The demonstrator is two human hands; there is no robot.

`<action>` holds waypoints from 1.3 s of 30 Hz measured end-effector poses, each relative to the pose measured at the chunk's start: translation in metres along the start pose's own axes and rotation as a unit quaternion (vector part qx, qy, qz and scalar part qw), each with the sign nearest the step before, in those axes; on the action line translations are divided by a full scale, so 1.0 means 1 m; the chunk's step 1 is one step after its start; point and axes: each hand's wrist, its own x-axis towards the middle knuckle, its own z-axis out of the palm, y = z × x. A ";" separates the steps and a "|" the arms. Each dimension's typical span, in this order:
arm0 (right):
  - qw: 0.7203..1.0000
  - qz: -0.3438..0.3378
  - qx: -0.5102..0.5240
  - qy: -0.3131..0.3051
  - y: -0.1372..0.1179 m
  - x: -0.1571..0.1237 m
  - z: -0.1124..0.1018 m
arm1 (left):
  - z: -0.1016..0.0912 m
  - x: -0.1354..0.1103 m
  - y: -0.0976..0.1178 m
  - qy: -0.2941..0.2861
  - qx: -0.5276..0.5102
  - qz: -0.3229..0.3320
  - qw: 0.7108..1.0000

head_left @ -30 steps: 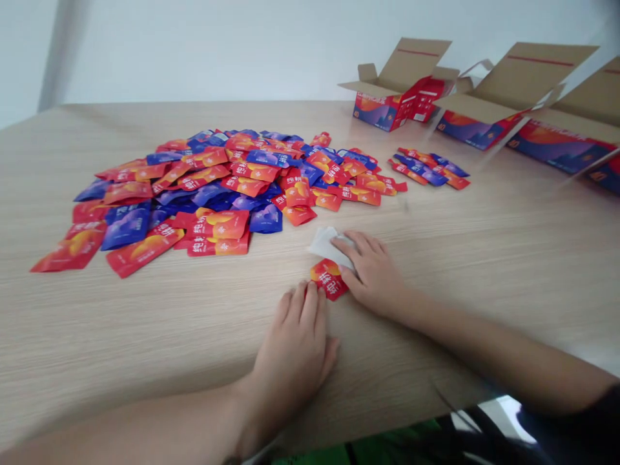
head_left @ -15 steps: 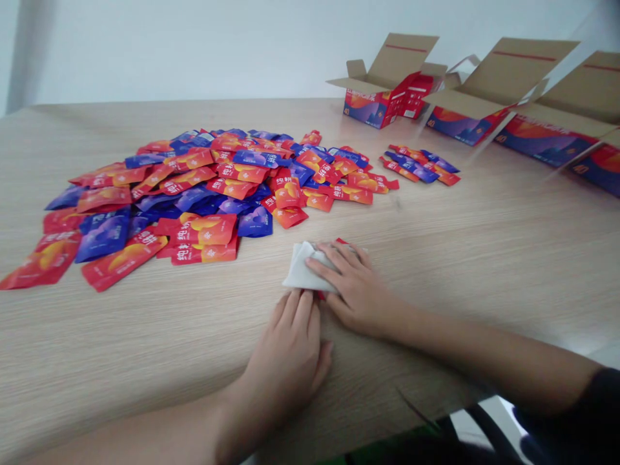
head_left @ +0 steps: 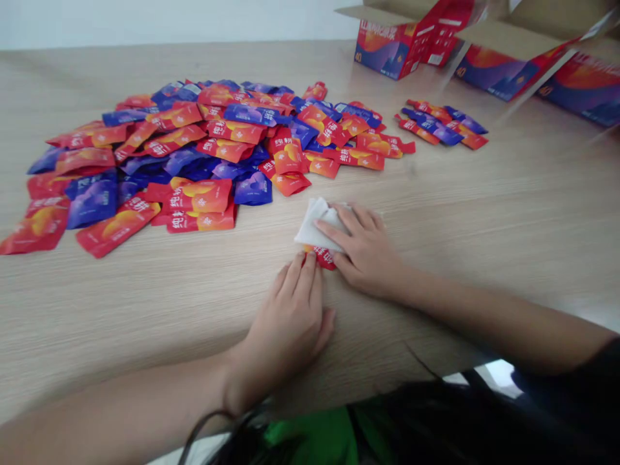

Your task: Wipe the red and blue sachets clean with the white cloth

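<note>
My left hand (head_left: 285, 329) and right hand (head_left: 365, 252) at one folded white tissue (head_left: 317, 225) and one red sachet (head_left: 323, 257)

The tissue lies over the top of the sachet, just below the big pile, near the middle of the frame. My right hand presses flat on the tissue, fingers lightly spread, pinching nothing; my left hand lies flat on the table (head_left: 460, 219), its fingertips touching the sachet's lower edge. Left of centre sits one heap of red and blue sachets (head_left: 194, 155), too many to count, and at upper right a smaller cluster of sachets (head_left: 438, 124). Three open cardboard cartons (head_left: 397, 45) line the top right, on light wood-grain laminate, with a white wall (head_left: 145, 19) behind.
</note>
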 end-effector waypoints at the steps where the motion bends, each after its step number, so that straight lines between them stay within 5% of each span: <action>1: 0.999 -0.037 0.004 -0.012 0.000 0.000 0.000 | -0.001 0.000 0.000 -0.002 -0.003 -0.004 1.000; 3: 0.999 -0.049 0.015 -0.018 0.000 0.001 0.000 | -0.002 0.001 -0.002 -0.007 -0.008 -0.010 1.000; 7: 0.999 0.029 0.022 0.008 0.000 -0.001 -0.002 | -0.003 0.003 -0.004 -0.020 -0.025 -0.005 0.999; 11: 0.999 -0.046 0.010 -0.024 -0.003 -0.003 -0.005 | -0.002 0.003 -0.007 -0.015 -0.034 -0.005 0.999; 16: 0.998 0.057 0.007 -0.004 0.003 0.001 -0.005 | -0.001 0.003 -0.008 -0.015 -0.036 0.002 0.999; 21: 0.997 -0.069 0.008 -0.029 0.000 0.001 -0.006 | 0.000 0.002 -0.009 -0.007 -0.028 0.003 1.000; 26: 1.000 -0.019 0.010 -0.011 0.002 0.000 -0.008 | 0.002 0.002 -0.009 -0.005 -0.025 0.007 1.000; 30: 0.997 -0.071 0.017 -0.013 -0.002 0.000 -0.005 | 0.002 0.003 -0.010 -0.004 -0.029 0.009 1.000; 36: 0.999 0.033 0.001 0.005 0.004 0.004 -0.005 | 0.001 0.005 -0.011 -0.010 -0.029 0.020 0.999; 39: 1.000 0.003 0.000 -0.014 -0.004 -0.002 -0.009 | 0.000 0.005 -0.009 -0.006 -0.016 0.017 1.000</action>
